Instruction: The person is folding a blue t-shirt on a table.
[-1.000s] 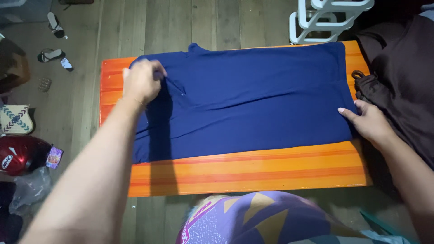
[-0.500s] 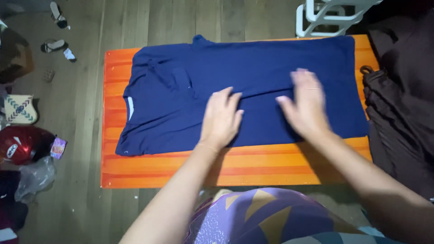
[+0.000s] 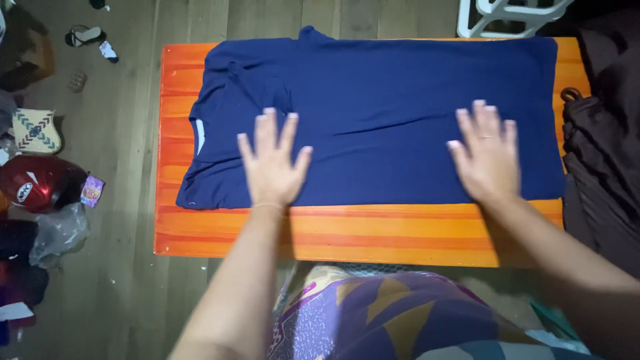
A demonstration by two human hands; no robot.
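A floor of grey wooden planks [image 3: 133, 293] runs under everything, bare along the top of the view and cluttered down its left side. On it stands a low orange striped tabletop [image 3: 373, 233], long from left to right, with a broad strip showing free along the near edge and a narrower one down the left edge.

A dark blue shirt [image 3: 387, 93] lies spread flat over most of the tabletop, its collar end towards the left and its hem close to the right edge; the far edge of the cloth runs right along the far edge of the tabletop. A heap of dark brown clothing [image 3: 603, 160] sits just off the right end, crowding that side. A white plastic frame [image 3: 507, 17] stands beyond the far right corner.

The left hand [image 3: 272, 163] rests palm down on the shirt near its lower left part, fingers [image 3: 267, 127] spread wide and gripping nothing. The right hand [image 3: 487, 157] lies flat on the shirt's right part, fingers likewise splayed, the two hands well apart with smooth cloth between.

On the floor at left are a red helmet [image 3: 33, 183], a patterned woven bag [image 3: 37, 130], a crumpled clear plastic bag [image 3: 57, 230] and, further off, a sandal [image 3: 83, 35].
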